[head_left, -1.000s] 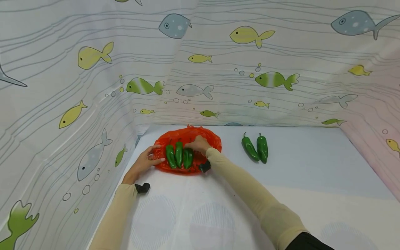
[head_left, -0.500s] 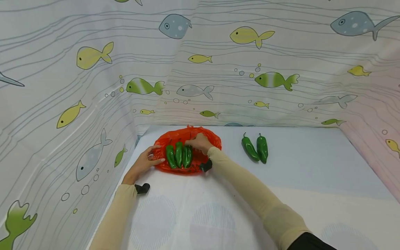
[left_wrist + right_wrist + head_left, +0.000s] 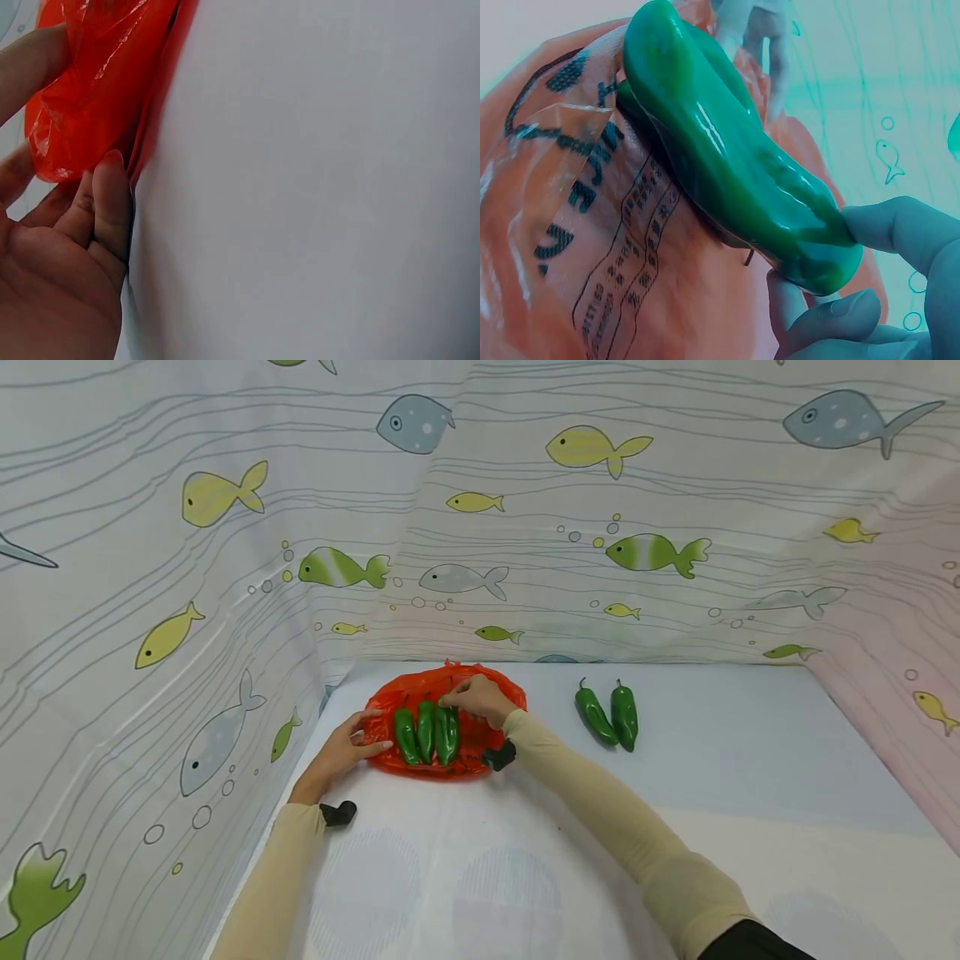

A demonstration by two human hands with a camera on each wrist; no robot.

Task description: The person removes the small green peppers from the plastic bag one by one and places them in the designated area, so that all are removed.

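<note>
Red plastic bag (image 3: 472, 735): left hand (image 3: 341, 752) holds its left edge, thumb and fingers set wide. Right hand (image 3: 480, 697) has shifted toward the far end of the third pepper (image 3: 447, 739), exposing more of it; fingers pinch that end. Result: it lies beside two peppers (image 3: 425, 735) on the bag. A loose pair (image 3: 624, 718) remains on the table (image 3: 712, 752).

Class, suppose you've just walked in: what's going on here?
A person's right hand pinches the far end of a green pepper, beside two other peppers at a red plastic bag, whose edge the left hand holds. Whether these three lie in or on the bag is hard to tell. Two more peppers lie side by side on the white table, off to the right.
</note>
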